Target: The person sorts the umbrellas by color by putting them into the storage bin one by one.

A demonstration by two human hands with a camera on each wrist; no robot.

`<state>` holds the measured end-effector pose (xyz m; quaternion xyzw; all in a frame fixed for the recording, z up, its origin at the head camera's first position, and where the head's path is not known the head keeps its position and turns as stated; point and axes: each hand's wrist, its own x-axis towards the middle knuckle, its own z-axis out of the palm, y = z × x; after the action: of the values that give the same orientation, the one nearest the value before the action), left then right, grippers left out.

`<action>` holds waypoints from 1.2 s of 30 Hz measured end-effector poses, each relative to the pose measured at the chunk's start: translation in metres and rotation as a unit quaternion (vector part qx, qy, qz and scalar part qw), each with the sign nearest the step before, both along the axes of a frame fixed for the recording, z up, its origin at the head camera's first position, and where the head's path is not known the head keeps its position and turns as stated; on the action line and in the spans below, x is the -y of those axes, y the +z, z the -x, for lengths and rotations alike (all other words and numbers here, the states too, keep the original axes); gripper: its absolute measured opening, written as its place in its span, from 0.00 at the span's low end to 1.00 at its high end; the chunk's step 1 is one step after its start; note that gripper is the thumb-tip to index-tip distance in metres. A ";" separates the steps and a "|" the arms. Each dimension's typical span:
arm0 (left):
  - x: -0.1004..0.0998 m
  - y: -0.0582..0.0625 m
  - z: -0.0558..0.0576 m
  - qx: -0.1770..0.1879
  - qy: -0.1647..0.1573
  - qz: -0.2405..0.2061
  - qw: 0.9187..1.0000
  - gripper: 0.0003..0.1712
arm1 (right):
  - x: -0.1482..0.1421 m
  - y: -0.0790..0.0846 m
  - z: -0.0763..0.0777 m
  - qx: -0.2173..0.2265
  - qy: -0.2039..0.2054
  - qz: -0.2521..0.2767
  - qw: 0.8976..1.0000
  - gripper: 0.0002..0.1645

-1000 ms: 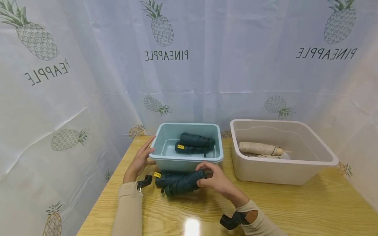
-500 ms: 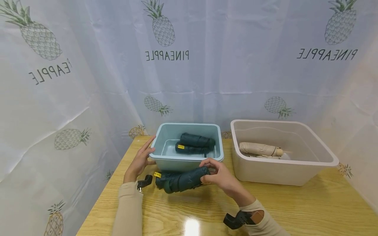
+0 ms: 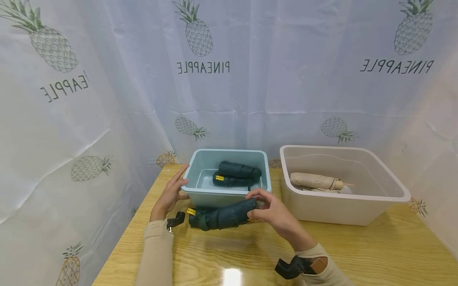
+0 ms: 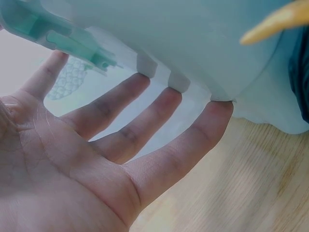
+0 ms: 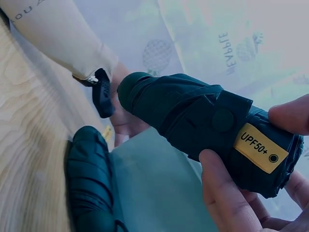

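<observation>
My right hand (image 3: pixel 273 212) grips one end of a folded dark green umbrella (image 3: pixel 229 215), lifted off the table in front of the light blue bin (image 3: pixel 225 192). In the right wrist view a yellow UPF50+ tag (image 5: pixel 261 148) shows near the gripped end of this umbrella. A second dark green umbrella (image 5: pixel 91 179) lies on the table against the bin, mostly hidden in the head view except for its yellow tag (image 3: pixel 191 211). My left hand (image 3: pixel 170 196) touches the bin's left side with spread, straight fingers (image 4: pixel 169 150).
Inside the blue bin lie two dark green umbrellas (image 3: pixel 239 170). A larger off-white bin (image 3: pixel 336 208) stands to its right, holding beige folded umbrellas (image 3: pixel 315 180). Behind the wooden table (image 3: pixel 214 258) hangs a pineapple-print curtain (image 3: pixel 257 91).
My right hand has raised the umbrella and moved it slightly to the right, bringing it closer to level. My left hand stays at the blue bin.
</observation>
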<state>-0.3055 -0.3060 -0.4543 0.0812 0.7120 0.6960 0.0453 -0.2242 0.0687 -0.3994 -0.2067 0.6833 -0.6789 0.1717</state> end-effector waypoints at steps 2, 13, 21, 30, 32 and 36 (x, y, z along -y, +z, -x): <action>-0.001 0.000 -0.001 0.000 0.000 0.001 1.000 0.37 | -0.004 0.002 0.000 -0.001 -0.006 -0.004 1.000 0.24; -0.001 0.001 -0.001 0.003 0.005 0.003 1.000 0.37 | -0.019 0.016 0.000 -0.012 -0.032 0.039 0.999 0.20; 0.000 0.001 -0.001 0.005 0.001 0.002 1.000 0.37 | -0.026 0.029 0.005 0.001 -0.049 0.082 0.995 0.18; 0.000 0.002 -0.002 0.003 -0.001 0.003 1.000 0.37 | -0.022 0.044 0.019 0.018 -0.072 0.120 0.990 0.17; 0.000 0.001 -0.002 0.004 0.000 0.003 1.000 0.37 | -0.020 0.046 0.023 0.028 -0.075 0.130 0.988 0.17; 0.000 0.001 -0.002 0.007 0.001 0.001 1.000 0.37 | -0.016 0.049 0.031 0.045 -0.079 0.143 0.985 0.17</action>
<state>-0.3034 -0.3062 -0.4538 0.0759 0.7121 0.6962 0.0500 -0.2550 0.0846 -0.3502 -0.1432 0.5850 -0.7897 0.1167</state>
